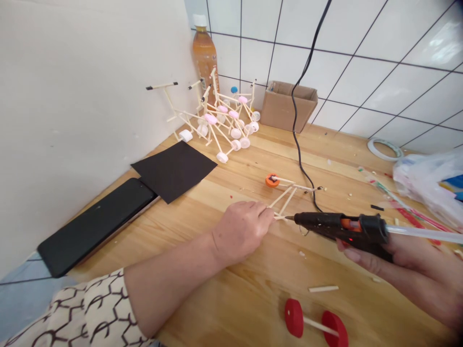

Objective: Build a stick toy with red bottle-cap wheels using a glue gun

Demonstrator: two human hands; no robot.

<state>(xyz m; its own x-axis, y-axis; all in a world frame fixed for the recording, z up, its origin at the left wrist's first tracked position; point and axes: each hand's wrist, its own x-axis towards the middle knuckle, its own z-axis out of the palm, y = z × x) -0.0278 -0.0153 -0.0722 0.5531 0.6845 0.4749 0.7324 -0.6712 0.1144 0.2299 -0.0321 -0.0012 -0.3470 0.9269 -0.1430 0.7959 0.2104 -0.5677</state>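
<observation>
My left hand [241,230] is closed in a pinch on a small frame of thin wooden sticks [285,197] lying on the wooden table [253,289]. An orange bottle cap [272,180] is fixed to the frame's far end. My right hand [390,262] grips a black hot glue gun [343,227] with a clear glue stick out its back. The gun's nozzle touches the stick frame right beside my left fingertips. The gun's black cord [300,120] runs up the tiled wall.
Finished stick models with pink and white caps [220,118] stand at the back by an orange drink bottle [204,53] and a cardboard box [287,103]. Black paper [173,168], a black phone [97,224], a red-capped axle [314,325], a tape roll [384,148] and a plastic bag [432,185] lie around.
</observation>
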